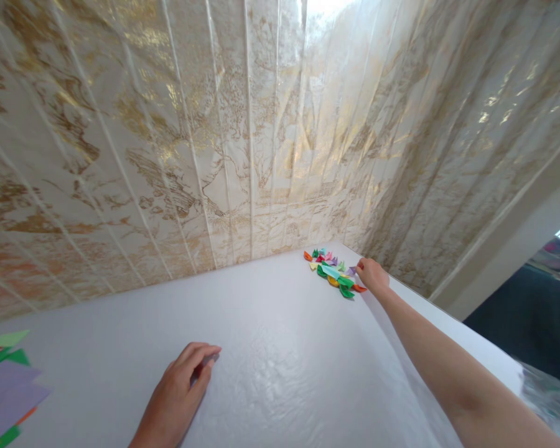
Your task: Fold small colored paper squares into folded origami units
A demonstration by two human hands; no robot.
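Far to the right, my right hand is closed in a pinch at a small purple folded paper piece. That piece is at the right end of a cluster of little folded paper pieces in green, orange, yellow, pink and light blue. Among them are a light blue piece and a green one at the near side. My left hand rests on the white table with loosely curved fingers. A gap shows between its thumb and forefinger, and I see nothing held there.
The white table has a wrinkled, glossy cover. At the left edge lies a stack of coloured paper, partly out of frame. A gold-patterned curtain hangs along the back and right. Clear plastic lies at the lower right.
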